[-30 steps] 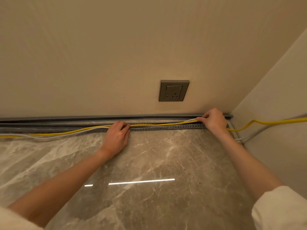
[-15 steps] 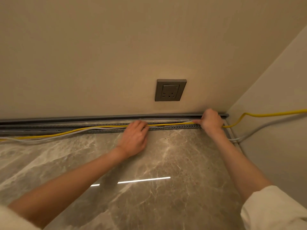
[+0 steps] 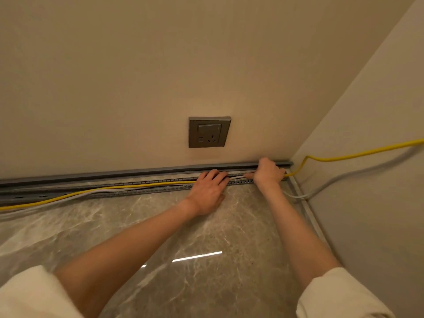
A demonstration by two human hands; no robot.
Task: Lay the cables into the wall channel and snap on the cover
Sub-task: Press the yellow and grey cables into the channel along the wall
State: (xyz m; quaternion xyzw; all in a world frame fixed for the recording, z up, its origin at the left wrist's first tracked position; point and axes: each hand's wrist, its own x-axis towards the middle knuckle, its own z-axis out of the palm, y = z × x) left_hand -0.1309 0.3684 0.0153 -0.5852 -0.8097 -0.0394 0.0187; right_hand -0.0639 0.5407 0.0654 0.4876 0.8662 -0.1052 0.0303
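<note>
1. Yellow cable and white cable look light and springy; best pinched close to the channel, below the socket.
2. Left hand lies flat, fingers pressing the cables down into the channel.
3. Right hand, right of the socket, curls closed around them.

Both forearms are bare from wrist to near the elbow. The left sleeve and right sleeve are cream-white, loose, soft-looking cloth, pushed up into thick folds. The left hand and right hand wear no gloves.
</note>
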